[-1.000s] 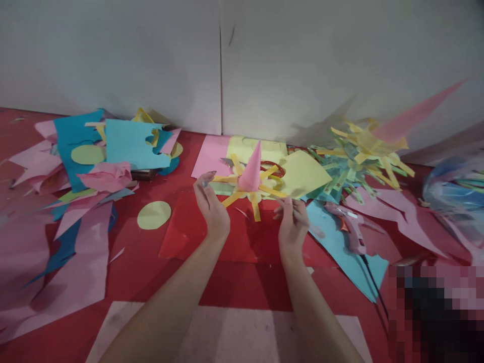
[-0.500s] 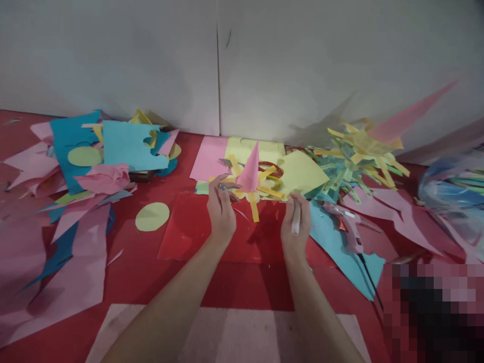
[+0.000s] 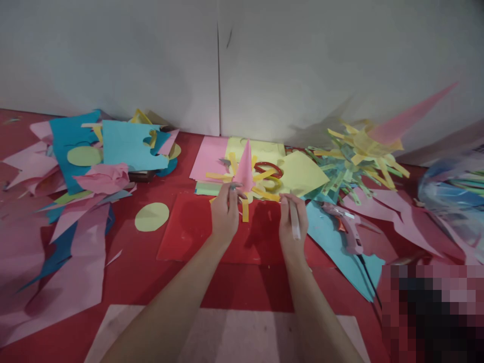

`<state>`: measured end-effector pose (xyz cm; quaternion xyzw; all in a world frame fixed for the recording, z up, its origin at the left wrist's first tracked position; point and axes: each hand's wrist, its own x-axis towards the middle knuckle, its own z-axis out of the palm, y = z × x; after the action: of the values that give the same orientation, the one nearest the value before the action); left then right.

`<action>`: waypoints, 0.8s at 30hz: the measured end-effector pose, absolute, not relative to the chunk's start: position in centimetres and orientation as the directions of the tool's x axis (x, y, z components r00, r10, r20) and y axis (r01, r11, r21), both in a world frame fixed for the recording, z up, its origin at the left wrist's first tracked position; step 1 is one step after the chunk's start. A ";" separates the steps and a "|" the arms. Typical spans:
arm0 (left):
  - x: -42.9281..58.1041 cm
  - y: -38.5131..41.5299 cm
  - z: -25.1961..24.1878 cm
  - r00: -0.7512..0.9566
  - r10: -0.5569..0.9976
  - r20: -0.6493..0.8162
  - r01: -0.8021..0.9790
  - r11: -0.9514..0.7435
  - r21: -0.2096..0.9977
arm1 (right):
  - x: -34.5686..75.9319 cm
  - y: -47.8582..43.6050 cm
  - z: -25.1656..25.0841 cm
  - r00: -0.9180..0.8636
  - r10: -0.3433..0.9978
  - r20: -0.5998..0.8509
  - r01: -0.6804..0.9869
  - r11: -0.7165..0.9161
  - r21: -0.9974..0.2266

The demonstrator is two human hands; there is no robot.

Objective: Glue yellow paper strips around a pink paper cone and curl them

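Observation:
My left hand [image 3: 226, 209], closed with a ring on one finger, pinches the lower left side of a pink paper cone [image 3: 244, 169]. Yellow paper strips [image 3: 245, 210] spread out around the cone's base like rays. A shadow falls on the red board [image 3: 192, 232] below. In my right hand [image 3: 293, 222] is a slim whitish pen-like stick [image 3: 295, 222], gripped between thumb and fingers just right of the strips. Its tip is too small to make out. Red-handled scissors [image 3: 273, 167] lie behind the cone.
A pink glue gun [image 3: 351, 232] with a black cord lies at right on blue paper [image 3: 321, 232]. Behind it stands another pink cone [image 3: 412, 113] with yellow and green strips. Paper scraps [image 3: 86, 232] pile up at left, near a pale yellow disc [image 3: 152, 217]. A wall rises behind.
The cone with its strips has shifted a little left and turned in my left hand. My right hand has moved slightly left, and the stick has tilted.

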<state>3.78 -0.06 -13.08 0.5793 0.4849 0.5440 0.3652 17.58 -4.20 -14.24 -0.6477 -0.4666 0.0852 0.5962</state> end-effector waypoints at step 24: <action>3.9 1.1 -14.8 0.251 0.938 0.238 0.648 -0.346 0.679 | 17.7 -4.1 -14.8 0.497 0.796 0.345 0.462 0.094 -0.882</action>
<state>3.92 1.07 -14.78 0.7570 0.5237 0.3163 0.2296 17.67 -4.10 -14.76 -0.6567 -0.4789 0.1481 0.5635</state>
